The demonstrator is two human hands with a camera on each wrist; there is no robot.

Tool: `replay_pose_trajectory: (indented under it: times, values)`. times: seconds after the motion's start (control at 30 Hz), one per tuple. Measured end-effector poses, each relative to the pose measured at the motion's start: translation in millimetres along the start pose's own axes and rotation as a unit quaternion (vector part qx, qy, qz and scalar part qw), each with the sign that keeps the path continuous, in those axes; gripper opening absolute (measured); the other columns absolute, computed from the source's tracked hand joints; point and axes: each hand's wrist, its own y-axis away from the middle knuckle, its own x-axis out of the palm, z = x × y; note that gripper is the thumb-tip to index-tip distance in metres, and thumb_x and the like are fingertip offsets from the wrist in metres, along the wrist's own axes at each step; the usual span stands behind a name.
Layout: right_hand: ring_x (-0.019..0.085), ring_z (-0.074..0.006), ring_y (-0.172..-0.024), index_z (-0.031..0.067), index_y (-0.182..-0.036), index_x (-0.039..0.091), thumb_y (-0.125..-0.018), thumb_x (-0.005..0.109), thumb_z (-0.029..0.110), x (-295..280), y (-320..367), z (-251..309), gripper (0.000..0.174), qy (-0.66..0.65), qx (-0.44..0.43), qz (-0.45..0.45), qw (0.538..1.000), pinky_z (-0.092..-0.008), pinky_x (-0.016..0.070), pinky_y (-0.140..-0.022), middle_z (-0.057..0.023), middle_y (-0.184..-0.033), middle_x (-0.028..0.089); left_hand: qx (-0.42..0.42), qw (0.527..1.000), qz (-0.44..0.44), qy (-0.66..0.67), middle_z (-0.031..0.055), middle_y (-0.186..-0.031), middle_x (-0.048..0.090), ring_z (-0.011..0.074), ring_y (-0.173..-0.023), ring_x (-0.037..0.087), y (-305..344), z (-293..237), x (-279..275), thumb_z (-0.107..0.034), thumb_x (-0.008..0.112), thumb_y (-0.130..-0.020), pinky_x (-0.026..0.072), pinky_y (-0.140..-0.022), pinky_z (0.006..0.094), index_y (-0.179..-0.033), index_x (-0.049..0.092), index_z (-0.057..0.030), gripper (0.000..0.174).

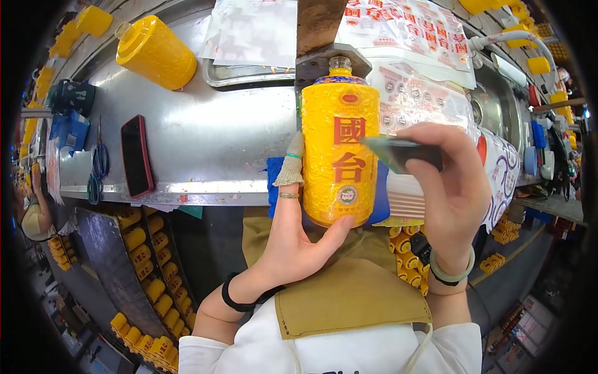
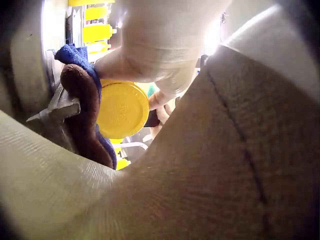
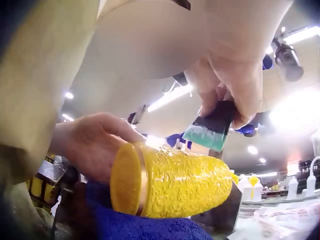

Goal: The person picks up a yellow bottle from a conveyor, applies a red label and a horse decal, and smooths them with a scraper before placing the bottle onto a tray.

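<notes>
Yellow embossed ceramic bottle with red characters [image 1: 341,156] lies at the middle of the head view, its glass-stoppered neck toward 12 o'clock. It rests on a blue towel [image 1: 273,171] at the near edge of the steel tabletop [image 1: 212,137]. The left hand [image 1: 293,237] grips the bottle from 7 o'clock: the thumb is bent under the base, and a finger in a cloth sleeve runs up the bottle's left side. The right hand [image 1: 455,187] comes in from 3 o'clock and pinches a dark green flat scraper [image 1: 398,153] between thumb and fingers. The scraper's edge sits against the bottle's face, beside the red characters. A red-edged black phone [image 1: 137,156] lies on the tabletop at 9 o'clock of the bottle. A second yellow bottle [image 1: 156,53] lies at 10 o'clock, and sheets of red and white labels [image 1: 411,31] lie at 1 o'clock.
</notes>
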Motion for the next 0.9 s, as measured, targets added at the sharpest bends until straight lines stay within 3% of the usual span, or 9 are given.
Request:
replay_pose_trajectory:
  times: [0.07, 0.13, 0.2, 0.3, 0.53, 0.63, 0.7, 0.8, 0.9]
  values:
    - [0.066, -0.02, -0.094, -0.0038, -0.111, 0.067, -0.083, 0.063, -0.016, 2.9, -9.3, 17.3, 0.031, 0.062, -0.041, 0.008, 0.997, -0.0356, 0.0536, -0.087, -0.0134, -0.107, 0.069, -0.004, 1.0, 0.001, -0.003, 0.0201, -0.164, 0.021, 0.0291, -0.151, 0.029, 1.2, 0.6, 0.0, 0.004, 0.063, -0.09, 0.0256, -0.123, 0.0433, -0.162, 0.0, 0.0029, 0.096]
    - [0.065, -0.0249, -0.09, -0.0013, -0.107, 0.073, -0.078, 0.071, -0.01, 6.2, -14.7, 24.5, 0.031, 0.15, -0.149, 0.141, 0.967, -0.0362, 0.0529, -0.081, -0.0114, -0.099, 0.072, -0.009, 1.0, 0.002, -0.006, 0.0201, -0.165, 0.02, 0.0291, -0.151, 0.028, 3.1, 2.0, 1.3, 0.005, 0.063, -0.091, 0.0251, -0.123, 0.0433, -0.162, 0.0, 0.0025, 0.095]
    - [0.064, -0.0284, -0.086, 0.0013, -0.106, 0.076, -0.074, 0.074, -0.004, 12.5, -14.3, 23.1, 0.033, 0.179, -0.149, 0.109, 0.966, -0.0363, 0.0513, -0.076, -0.0099, -0.094, 0.073, -0.006, 1.0, -0.01, 0.011, 0.0196, -0.165, 0.02, 0.0287, -0.152, 0.026, 4.5, 3.5, 3.3, 0.006, 0.062, -0.091, 0.0244, -0.123, 0.0431, -0.162, 0.0, 0.0015, 0.095]
    - [0.064, -0.0259, -0.086, 0.0036, -0.106, 0.076, -0.076, 0.074, -0.002, 0.9, -17.0, 21.1, 0.031, 0.287, -0.211, 0.01, 0.934, -0.0341, 0.0506, -0.074, -0.0094, -0.098, 0.076, -0.014, 0.999, -0.007, 0.047, 0.0201, -0.163, 0.022, 0.0286, -0.151, 0.028, 1.4, 0.3, 2.6, 0.004, 0.067, -0.089, 0.0257, -0.122, 0.0416, -0.162, 0.002, 0.0029, 0.098]
    - [0.062, -0.0128, -0.088, 0.0141, -0.102, 0.077, -0.079, 0.071, 0.011, 8.7, 59.8, -13.7, 0.024, 0.165, -0.333, 0.079, 0.925, -0.0281, 0.0479, -0.072, 0.001, -0.109, 0.077, -0.052, 0.986, 0.004, 0.157, 0.021, -0.168, 0.013, 0.0302, -0.156, 0.017, -0.7, -2.3, -13.1, -0.004, 0.052, -0.097, 0.0141, -0.125, 0.0428, -0.162, 0.0, 0.0033, 0.083]
    - [0.063, -0.0136, -0.088, 0.0134, -0.099, 0.076, -0.08, 0.072, 0.007, 17.3, 88.5, -12.0, 0.02, 0.099, -0.281, 0.124, 0.946, -0.0282, 0.0495, -0.07, -0.0004, -0.107, 0.077, -0.057, 0.992, -0.017, 0.11, 0.02, -0.162, 0.025, 0.0285, -0.149, 0.031, -1.5, -5.9, -1.3, 0.001, 0.059, -0.095, 0.0262, -0.122, 0.0424, -0.161, 0.005, 0.0036, 0.085]
    - [0.066, -0.0171, -0.087, 0.0096, -0.1, 0.075, -0.08, 0.074, 0.0, 22.2, 99.9, -15.2, 0.022, 0.051, -0.098, 0.011, 0.994, -0.0302, 0.0521, -0.07, -0.0041, -0.102, 0.076, -0.057, 0.994, -0.04, 0.082, 0.0172, -0.154, 0.035, 0.0253, -0.142, 0.042, -3.9, -8.5, 5.2, 0.005, 0.065, -0.091, 0.0372, -0.116, 0.0407, -0.16, 0.01, 0.004, 0.089]
    - [0.067, -0.0216, -0.086, -0.001, -0.114, 0.067, -0.083, 0.073, -0.007, 34.6, 98.0, -13.9, 0.032, -0.101, 0.084, -0.176, 0.976, -0.0284, 0.0516, -0.073, -0.0112, -0.102, 0.068, -0.084, 0.991, -0.057, 0.089, 0.0177, -0.156, 0.033, 0.0258, -0.143, 0.04, -6.8, -14.7, 8.6, 0.003, 0.066, -0.091, 0.035, -0.118, 0.0417, -0.16, 0.009, 0.0039, 0.09]
    - [0.066, -0.0212, -0.088, -0.0014, -0.116, 0.065, -0.087, 0.07, -0.005, 28.5, 98.2, -15.0, 0.03, -0.042, 0.127, -0.1, 0.986, -0.0292, 0.0512, -0.075, -0.0127, -0.103, 0.065, -0.048, 0.988, -0.035, 0.144, 0.0192, -0.16, 0.029, 0.0261, -0.146, 0.037, -1.7, 0.6, -2.9, -0.006, 0.076, -0.088, 0.0333, -0.119, 0.0423, -0.161, 0.007, 0.0033, 0.101]
